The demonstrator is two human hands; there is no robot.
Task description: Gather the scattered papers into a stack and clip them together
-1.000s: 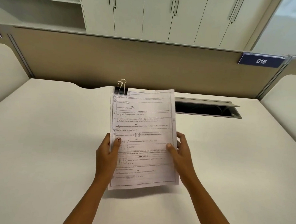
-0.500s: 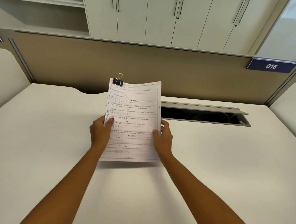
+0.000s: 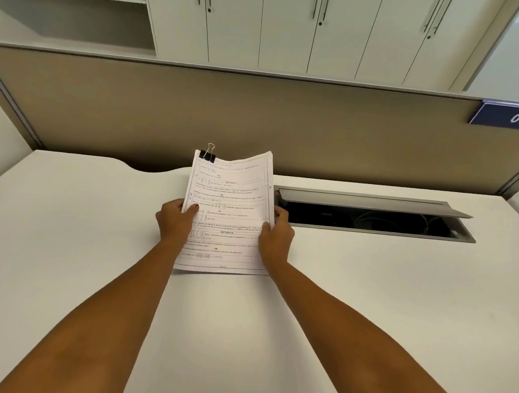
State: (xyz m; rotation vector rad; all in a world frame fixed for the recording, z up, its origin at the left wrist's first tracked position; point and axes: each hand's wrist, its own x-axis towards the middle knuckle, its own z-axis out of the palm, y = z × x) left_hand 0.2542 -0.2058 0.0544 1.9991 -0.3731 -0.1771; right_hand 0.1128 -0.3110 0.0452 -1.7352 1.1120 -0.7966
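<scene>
A stack of printed papers [image 3: 230,206] is held over the middle of the white desk [image 3: 67,245], its bottom edge low over the desk. A black binder clip [image 3: 207,155] with silver wire handles grips the stack's top left corner. My left hand [image 3: 176,220] holds the stack's left edge, thumb on the front page. My right hand [image 3: 275,235] holds the right edge the same way. The top right corner of the papers curls a little.
An open cable tray [image 3: 372,215] with a raised grey flap is set into the desk to the right of the papers. A beige partition [image 3: 257,120] runs along the desk's far edge, with a blue "016" sign [image 3: 512,117] at the right. White cabinets stand behind.
Both hands have carried the clipped stack farther away and lower toward the desk. My arms are stretched out more. The grip on both edges is unchanged.
</scene>
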